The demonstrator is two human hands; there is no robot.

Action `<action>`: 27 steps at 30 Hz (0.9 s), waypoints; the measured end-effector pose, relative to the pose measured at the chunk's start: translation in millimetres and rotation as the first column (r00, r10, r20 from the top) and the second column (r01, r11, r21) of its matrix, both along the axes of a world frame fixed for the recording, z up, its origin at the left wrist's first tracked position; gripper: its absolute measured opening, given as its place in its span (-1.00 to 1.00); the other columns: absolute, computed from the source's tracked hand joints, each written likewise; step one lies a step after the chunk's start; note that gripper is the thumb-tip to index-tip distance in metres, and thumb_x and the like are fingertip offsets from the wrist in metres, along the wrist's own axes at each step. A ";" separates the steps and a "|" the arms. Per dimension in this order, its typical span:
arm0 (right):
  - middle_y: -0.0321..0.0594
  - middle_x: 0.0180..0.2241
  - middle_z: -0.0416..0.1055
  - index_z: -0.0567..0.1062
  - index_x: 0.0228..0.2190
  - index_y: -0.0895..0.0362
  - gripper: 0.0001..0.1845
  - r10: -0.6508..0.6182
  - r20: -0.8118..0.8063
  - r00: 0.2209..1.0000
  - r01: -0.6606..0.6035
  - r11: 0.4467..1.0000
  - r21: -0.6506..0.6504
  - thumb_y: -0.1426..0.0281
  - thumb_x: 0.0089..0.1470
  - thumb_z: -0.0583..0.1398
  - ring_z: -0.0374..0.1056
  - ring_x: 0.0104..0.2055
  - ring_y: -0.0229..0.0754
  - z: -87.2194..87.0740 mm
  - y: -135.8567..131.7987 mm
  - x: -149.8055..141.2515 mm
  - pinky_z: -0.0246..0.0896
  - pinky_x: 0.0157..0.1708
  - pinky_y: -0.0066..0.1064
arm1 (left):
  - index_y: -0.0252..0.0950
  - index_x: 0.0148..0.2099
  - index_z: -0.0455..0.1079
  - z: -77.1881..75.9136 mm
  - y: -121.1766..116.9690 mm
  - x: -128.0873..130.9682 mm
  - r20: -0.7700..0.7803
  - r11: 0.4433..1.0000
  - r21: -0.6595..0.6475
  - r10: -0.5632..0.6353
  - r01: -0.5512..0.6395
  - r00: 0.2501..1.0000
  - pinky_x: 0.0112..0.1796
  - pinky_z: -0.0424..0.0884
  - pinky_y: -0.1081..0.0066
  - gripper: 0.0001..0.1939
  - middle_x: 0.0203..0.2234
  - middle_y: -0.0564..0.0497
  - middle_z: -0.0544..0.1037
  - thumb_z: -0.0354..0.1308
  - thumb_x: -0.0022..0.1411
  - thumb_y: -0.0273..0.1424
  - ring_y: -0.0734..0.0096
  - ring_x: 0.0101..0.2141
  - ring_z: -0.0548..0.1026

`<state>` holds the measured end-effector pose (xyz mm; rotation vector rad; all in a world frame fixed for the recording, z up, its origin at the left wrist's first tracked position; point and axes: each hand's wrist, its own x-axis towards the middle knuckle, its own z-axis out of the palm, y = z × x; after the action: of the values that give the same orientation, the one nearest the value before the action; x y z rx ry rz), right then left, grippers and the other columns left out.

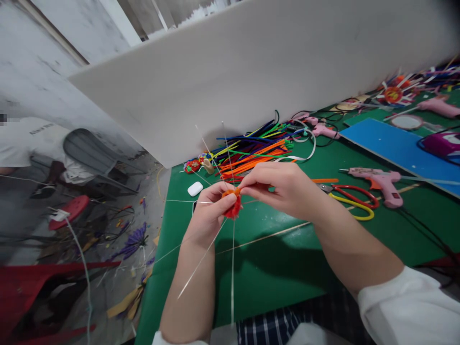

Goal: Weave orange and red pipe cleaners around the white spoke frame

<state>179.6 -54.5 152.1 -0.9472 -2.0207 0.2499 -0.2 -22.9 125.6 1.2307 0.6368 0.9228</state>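
Note:
A small round piece of red and orange pipe cleaner (235, 209) is held above the green table, with several thin white strips (233, 268) radiating from it. My left hand (208, 208) pinches it between thumb and fingers from the left. On the other side, my right hand (280, 187) has its thumb and fingertips closed on the orange pipe cleaner at the upper right edge of the piece. The fingers partly cover the piece, so its centre is hidden. Behind the hands lies a pile of loose pipe cleaners (251, 160) in orange, blue, green and other colours.
Right of my hands lie scissors (354, 199) with red and yellow handles and a pink glue gun (384, 184). A blue board (388, 148) is farther right. A white case (195, 189) sits near the left edge. The white partition (251, 72) closes off the table's back.

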 end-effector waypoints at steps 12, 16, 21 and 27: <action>-0.27 -0.44 0.44 0.48 -0.37 0.15 -0.85 0.029 -0.278 0.960 -0.129 0.928 -0.349 0.37 0.04 0.14 0.30 -0.45 -0.32 -0.9 3.0 -3.3 0.13 -0.48 -0.50 | -0.31 -0.40 0.38 3.6 -4.5 9.3 -0.003 0.942 0.153 0.303 -0.299 0.953 -0.67 0.23 0.61 -0.86 -0.67 0.14 0.39 0.25 -0.01 -0.36 0.63 -0.69 0.31; -0.25 -0.44 0.43 0.48 -0.37 0.17 -0.84 0.029 -0.398 0.917 -0.210 0.883 -0.419 0.36 0.01 0.15 0.30 -0.43 -0.31 -5.8 8.7 -4.4 0.18 -0.47 -0.48 | -0.31 -0.40 0.40 1.1 -3.6 11.6 0.001 0.899 0.226 0.386 -0.376 0.923 -0.65 0.25 0.61 -0.88 -0.65 0.13 0.40 0.24 -0.01 -0.38 0.64 -0.67 0.32; -0.27 -0.46 0.41 0.48 -0.36 0.20 -0.85 0.052 -0.466 0.883 -0.281 0.855 -0.437 0.40 -0.01 0.17 0.26 -0.48 -0.36 -7.1 12.3 -5.6 0.16 -0.50 -0.50 | -0.32 -0.40 0.40 -1.2 -2.6 15.2 0.015 0.849 0.255 0.475 -0.462 0.880 -0.64 0.26 0.61 -0.86 -0.64 0.13 0.41 0.25 -0.02 -0.38 0.65 -0.67 0.32; -0.28 -0.48 0.39 0.48 -0.35 0.20 -0.85 0.069 -0.435 0.898 -0.275 0.860 -0.429 0.42 0.00 0.15 0.25 -0.48 -0.36 -8.0 13.1 -7.0 0.14 -0.50 -0.52 | -0.32 -0.40 0.40 -1.8 -1.9 17.3 0.016 0.816 0.263 0.530 -0.515 0.848 -0.65 0.25 0.62 -0.86 -0.64 0.14 0.43 0.26 -0.03 -0.38 0.65 -0.67 0.33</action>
<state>172.6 -41.4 144.1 -0.9074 -1.6745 1.0130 17.0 -24.8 123.8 1.3414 0.9544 1.4736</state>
